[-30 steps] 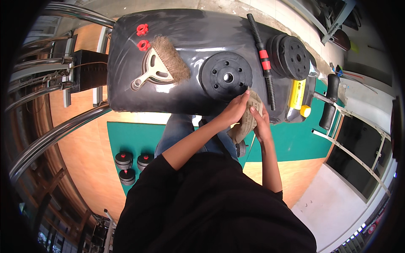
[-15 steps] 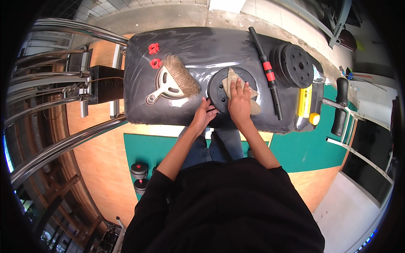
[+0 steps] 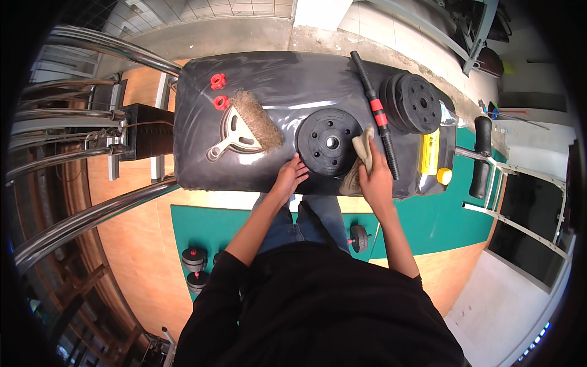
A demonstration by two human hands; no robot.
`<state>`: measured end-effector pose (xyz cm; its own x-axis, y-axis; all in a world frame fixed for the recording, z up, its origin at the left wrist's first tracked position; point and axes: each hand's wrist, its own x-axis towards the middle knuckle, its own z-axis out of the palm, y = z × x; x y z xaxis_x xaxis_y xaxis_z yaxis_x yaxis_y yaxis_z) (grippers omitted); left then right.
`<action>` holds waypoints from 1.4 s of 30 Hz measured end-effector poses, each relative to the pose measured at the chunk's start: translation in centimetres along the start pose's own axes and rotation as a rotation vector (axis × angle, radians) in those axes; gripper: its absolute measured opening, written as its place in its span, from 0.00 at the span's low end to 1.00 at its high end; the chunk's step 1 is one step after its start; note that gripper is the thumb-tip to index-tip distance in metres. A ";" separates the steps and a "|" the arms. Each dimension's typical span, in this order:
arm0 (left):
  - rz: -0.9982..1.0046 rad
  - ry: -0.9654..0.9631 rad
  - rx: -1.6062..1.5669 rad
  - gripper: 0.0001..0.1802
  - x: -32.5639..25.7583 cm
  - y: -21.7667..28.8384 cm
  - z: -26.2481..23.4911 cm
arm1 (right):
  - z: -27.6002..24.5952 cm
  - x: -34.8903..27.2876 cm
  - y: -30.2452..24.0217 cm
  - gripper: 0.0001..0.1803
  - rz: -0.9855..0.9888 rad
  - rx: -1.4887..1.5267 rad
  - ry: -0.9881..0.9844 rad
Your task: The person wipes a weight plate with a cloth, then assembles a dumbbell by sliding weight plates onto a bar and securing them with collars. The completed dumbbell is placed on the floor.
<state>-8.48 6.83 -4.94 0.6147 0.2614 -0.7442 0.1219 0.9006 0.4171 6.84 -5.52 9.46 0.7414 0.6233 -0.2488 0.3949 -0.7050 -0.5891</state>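
Wiping, apparently: right hand [image 3: 378,180] grips crumpled beige cloth [image 3: 362,147] at right edge of round black weight plate [image 3: 319,153], flat on black plastic-covered counter [image 3: 293,76]. Left hand [image 3: 288,178] loosely spread nearby; next pass likely needs plate steadied.

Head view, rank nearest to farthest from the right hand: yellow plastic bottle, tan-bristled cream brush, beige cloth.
1. Beige cloth, held in the right hand.
2. Yellow plastic bottle, to the hand's right.
3. Tan-bristled cream brush, well to the left.
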 end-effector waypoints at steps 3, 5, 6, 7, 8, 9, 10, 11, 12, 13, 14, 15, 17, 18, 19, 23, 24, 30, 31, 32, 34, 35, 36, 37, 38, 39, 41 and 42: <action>-0.012 0.072 0.076 0.32 0.6 -0.1 0.6 | 5.6 3.8 2.0 0.30 -0.230 -0.290 0.234; -0.028 0.109 0.118 0.36 0.5 0.3 0.9 | 8.4 4.1 1.1 0.31 -0.228 -0.627 0.167; -0.040 0.111 0.091 0.37 0.9 0.2 0.7 | 9.2 3.7 1.0 0.29 -0.317 -0.577 0.065; -0.056 0.107 0.069 0.39 1.2 0.1 0.5 | 10.7 2.3 1.3 0.27 -0.433 -0.656 0.075; -0.062 0.051 0.085 0.38 1.6 -0.1 0.0 | 11.4 0.6 1.2 0.26 -0.472 -0.685 0.036; -0.062 -0.008 0.041 0.38 1.4 0.1 0.3 | 11.6 -1.0 1.7 0.27 -0.505 -0.664 0.032; -0.057 -0.067 0.001 0.37 1.1 0.6 0.7 | 11.6 -2.1 2.0 0.27 -0.540 -0.641 0.033; -0.048 -0.110 -0.051 0.36 0.4 1.0 1.0 | 11.0 -2.8 2.2 0.26 -0.558 -0.591 -0.051; -0.076 -0.001 -0.017 0.31 -0.8 2.0 2.3 | 9.7 -3.6 2.7 0.26 -0.560 -0.546 -0.130; -0.071 -0.005 -0.006 0.29 -0.6 1.8 2.0 | 8.0 -3.7 2.9 0.25 -0.566 -0.505 -0.210; -0.066 -0.010 0.005 0.27 -0.1 1.4 1.5 | 6.3 -3.3 2.7 0.24 -0.431 -0.331 -0.243; -0.064 -0.014 0.013 0.25 0.5 0.8 1.0 | 4.3 -2.9 2.4 0.23 -0.294 -0.159 -0.277; -0.048 0.042 0.101 0.21 0.4 0.6 1.1 | 2.1 -1.4 3.9 0.20 -0.100 0.098 -0.193; -0.022 0.085 0.205 0.22 -0.4 0.8 1.9 | 0.6 -0.4 2.7 0.18 0.059 0.162 -0.145; 0.003 0.122 0.310 0.22 -0.9 1.2 2.5 | 0.3 0.8 3.8 0.18 0.075 0.281 -0.077; 0.053 0.119 0.639 0.25 -0.1 2.0 3.5 | 1.4 5.1 6.8 0.19 0.081 0.281 0.073; 0.059 0.183 0.560 0.24 -0.4 2.6 4.5 | 2.2 6.0 7.7 0.19 0.093 0.310 0.080; 1.007 0.182 1.139 0.22 -3.9 8.1 9.9 | 5.4 6.9 5.7 0.16 0.474 1.155 -0.087; 1.112 0.147 1.285 0.22 -4.7 8.9 10.9 | 6.1 7.6 5.6 0.17 0.495 1.431 -0.131; 1.171 0.050 1.395 0.25 -5.1 8.7 11.6 | 6.6 8.1 5.6 0.18 0.489 1.540 -0.136; 1.183 0.009 1.620 0.28 -4.8 8.2 11.4 | 6.7 7.8 4.7 0.17 0.524 1.706 -0.167; 1.238 -0.006 1.683 0.29 -3.8 7.8 10.8 | 7.0 7.1 5.2 0.16 0.516 1.804 -0.187; 1.238 -0.011 1.708 0.30 -3.4 7.7 10.5 | 6.8 6.6 5.4 0.16 0.533 1.823 -0.181; 1.240 -0.015 1.727 0.31 -3.0 7.2 10.0 | 6.4 5.3 5.4 0.16 0.564 1.835 -0.175; 1.243 -0.020 1.747 0.31 -2.7 6.7 9.5 | 6.2 4.2 5.7 0.17 0.595 1.847 -0.167; 1.250 -0.035 1.765 0.32 -2.7 6.5 9.5 | 6.2 3.3 6.6 0.18 0.587 1.838 -0.161; 1.285 -0.070 1.753 0.33 -2.9 6.2 9.1 | 5.9 1.6 8.3 0.20 0.571 1.820 -0.148; 1.307 -0.088 1.753 0.33 -2.8 5.9 8.9 | 5.5 0.9 9.0 0.20 0.582 1.817 -0.132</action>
<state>-2.54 8.31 4.27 0.9345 0.2322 0.2699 0.0783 -0.8735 0.4804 8.08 -9.42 -0.26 0.4792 0.5543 -0.6806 -0.8776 0.2922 -0.3800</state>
